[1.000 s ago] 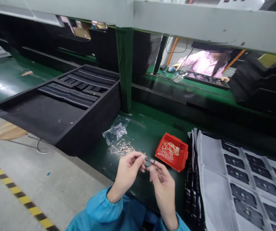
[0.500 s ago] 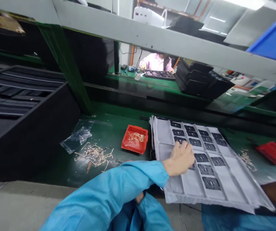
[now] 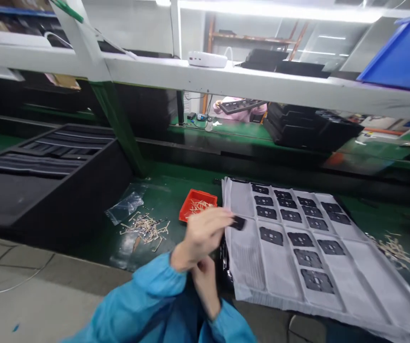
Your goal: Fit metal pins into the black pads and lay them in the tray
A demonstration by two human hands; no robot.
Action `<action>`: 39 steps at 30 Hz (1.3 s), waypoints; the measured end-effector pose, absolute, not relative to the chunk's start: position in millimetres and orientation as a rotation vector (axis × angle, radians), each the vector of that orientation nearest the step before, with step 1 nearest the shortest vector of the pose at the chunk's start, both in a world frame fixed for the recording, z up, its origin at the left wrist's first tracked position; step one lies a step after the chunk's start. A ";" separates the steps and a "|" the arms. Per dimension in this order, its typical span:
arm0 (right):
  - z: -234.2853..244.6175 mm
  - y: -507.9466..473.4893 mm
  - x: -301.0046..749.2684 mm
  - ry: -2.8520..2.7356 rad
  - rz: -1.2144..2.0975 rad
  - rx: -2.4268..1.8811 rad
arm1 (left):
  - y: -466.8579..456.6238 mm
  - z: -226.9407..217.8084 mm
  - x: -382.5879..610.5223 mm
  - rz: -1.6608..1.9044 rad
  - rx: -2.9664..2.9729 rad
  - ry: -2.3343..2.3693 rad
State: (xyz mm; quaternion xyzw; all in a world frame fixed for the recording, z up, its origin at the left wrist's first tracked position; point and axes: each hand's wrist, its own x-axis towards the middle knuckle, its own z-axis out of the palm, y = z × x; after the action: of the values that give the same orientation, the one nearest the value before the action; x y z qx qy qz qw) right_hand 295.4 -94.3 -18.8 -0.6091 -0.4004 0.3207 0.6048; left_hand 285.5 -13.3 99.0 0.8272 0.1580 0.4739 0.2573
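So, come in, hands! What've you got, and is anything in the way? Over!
Left hand: fingers gripping a black plate. Right hand: lower down, grip unclear. Pale tray alongside, holding similar plates. Red bin: partly hidden behind left hand.

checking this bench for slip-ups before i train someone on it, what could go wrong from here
The left hand grips the black plate by one end, so it might slip and drop.

The left sleeve passes close to the loose pile of tan pieces and could sweep some away.

The white tray appears to overhang the front of the bench; a bump there might shift the plates lying in it.
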 end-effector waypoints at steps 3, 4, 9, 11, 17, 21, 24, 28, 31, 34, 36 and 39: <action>3.9 -131.4 310.1 -0.901 0.814 -1.265 | -15.1 100.7 214.2 1.518 2.122 0.679; 14.4 -140.3 315.3 -0.875 0.819 -1.232 | -21.2 99.7 198.0 1.567 2.077 0.753; 72.0 -136.9 323.5 -0.746 1.077 -1.029 | -61.1 87.2 173.0 1.643 2.007 0.976; 84.9 -124.1 316.3 -0.707 1.072 -1.021 | -71.2 83.6 172.9 1.640 2.115 0.929; 79.2 -110.9 299.8 -0.716 0.963 -1.123 | -79.4 94.8 156.7 1.307 1.504 0.920; 80.9 -115.9 299.2 -0.822 0.910 -1.183 | -76.3 109.8 149.8 0.927 1.035 0.964; 89.5 -117.2 299.9 -0.908 0.927 -1.227 | -75.8 118.7 151.9 0.851 0.921 0.968; 95.5 -116.2 304.3 -1.005 0.867 -1.269 | -78.4 124.4 155.8 0.864 0.904 0.962; 96.0 -116.6 309.5 -1.064 0.869 -1.261 | -81.5 122.9 156.7 0.865 0.936 0.961; 96.9 -118.5 313.1 -1.107 0.888 -1.254 | -84.6 120.8 155.9 0.870 0.991 0.917; 98.4 -120.1 313.8 -1.131 0.880 -1.254 | -86.2 122.4 154.9 0.866 1.018 0.905; 102.3 -122.4 312.1 -1.172 0.819 -1.262 | -87.7 129.5 153.8 0.829 1.050 0.929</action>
State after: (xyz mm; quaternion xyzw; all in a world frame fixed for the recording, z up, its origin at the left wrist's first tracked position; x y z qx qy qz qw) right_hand 312.1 -122.4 102.3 -0.5396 -0.5013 0.3502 0.5787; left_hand 153.8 -87.7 129.5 0.4688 0.4150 0.3702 0.6863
